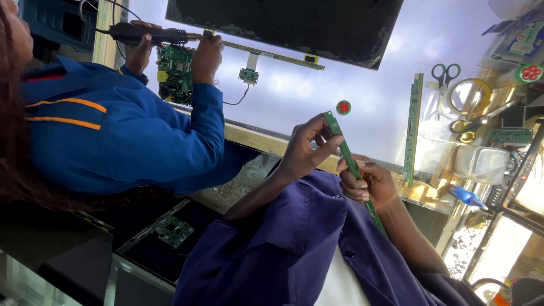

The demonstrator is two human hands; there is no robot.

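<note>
Strip: a long narrow green circuit strip (352,167) is held slantwise above the person's lap, in front of the lit white table (317,90).
Left hand (306,148): fingers are pinched on the strip's upper end.
Right hand (368,184): closed around the strip's middle.
Bending risk: the thin strip could be flexed or cracked if the two grips are twisted against each other.
Slip risk: the unsupported lower end could be knocked against the purple shirt (283,243).
Neighbour: a co-worker's hand (207,55) is kept well apart, on a green board (174,73).

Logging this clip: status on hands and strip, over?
Left hand pinching long narrow green circuit strip near top. Right hand gripping mid-strip. Nothing obstructing.
</note>
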